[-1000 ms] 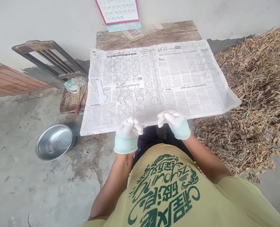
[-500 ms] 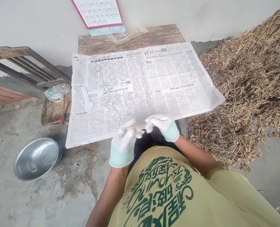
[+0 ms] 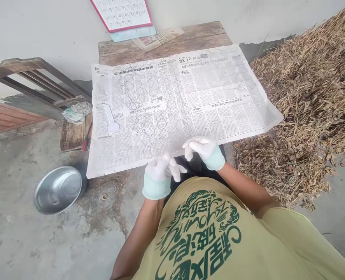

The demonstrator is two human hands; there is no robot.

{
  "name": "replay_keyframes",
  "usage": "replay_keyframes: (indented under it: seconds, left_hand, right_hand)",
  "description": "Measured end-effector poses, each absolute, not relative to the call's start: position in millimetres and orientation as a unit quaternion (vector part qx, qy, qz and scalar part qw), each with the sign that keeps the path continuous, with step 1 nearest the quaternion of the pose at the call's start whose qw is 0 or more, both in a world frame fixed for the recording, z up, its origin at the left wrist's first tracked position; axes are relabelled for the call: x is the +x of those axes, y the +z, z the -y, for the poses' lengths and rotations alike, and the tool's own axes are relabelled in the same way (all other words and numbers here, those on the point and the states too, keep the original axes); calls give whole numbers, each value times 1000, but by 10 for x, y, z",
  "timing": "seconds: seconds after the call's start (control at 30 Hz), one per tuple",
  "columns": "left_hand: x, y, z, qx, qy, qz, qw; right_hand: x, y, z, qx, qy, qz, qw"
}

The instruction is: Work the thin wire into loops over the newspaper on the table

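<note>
Left hand [image 3: 163, 168] and right hand [image 3: 201, 148] are by the newspaper [image 3: 111, 157]'s near edge, fingers curled, can't tell if pinching anything. Thin dark loops [image 3: 163, 115] all over it.

We get a bright, low-contrast view under soft, even light.
The light falls diffusely; the metal basin [image 3: 58, 189] catches a glossy highlight, with a soft shadow at its side. The newspaper [image 3: 225, 120] looks pale, its small print too soft for us to read, and thin dark loops [image 3: 162, 124] blend into it. Toward the edges we see wide-angle stretch in the chair [image 3: 73, 136] and the shirt [image 3: 256, 241].
</note>
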State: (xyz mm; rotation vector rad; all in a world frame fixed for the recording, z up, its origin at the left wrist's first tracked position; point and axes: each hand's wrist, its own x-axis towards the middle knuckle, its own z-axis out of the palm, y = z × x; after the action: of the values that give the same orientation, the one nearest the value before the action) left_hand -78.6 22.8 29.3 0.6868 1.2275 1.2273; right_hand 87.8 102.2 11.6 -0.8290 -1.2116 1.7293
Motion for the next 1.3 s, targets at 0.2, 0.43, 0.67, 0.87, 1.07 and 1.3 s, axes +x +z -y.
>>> replay_keyframes:
  seconds: [0.2, 0.43, 0.67, 0.87, 1.07, 1.3]
  left_hand:
    - [-811, 338, -217, 178, 518, -411, 729]
    - [-862, 309, -182, 185, 492, -375, 764]
    - [-831, 378, -174, 201, 449, -409, 768]
    - [-816, 370, -163, 236, 428, -436, 756]
    - [-837, 296, -150, 255, 384, -449, 765]
    - [-826, 278, -152, 291, 326, -458, 774]
  right_hand:
    - [1005, 121, -1100, -288, 700, 534, 376]
    - [1166, 187, -1164, -235, 716, 579, 312]
    - [1258, 145, -1168, -206, 714, 609, 278]
    - [1323, 108, -1194, -152, 733, 622, 229]
    - [1382, 65, -1234, -120, 750, 628, 168]
    - [1406, 26, -1284, -74, 788, 602, 106]
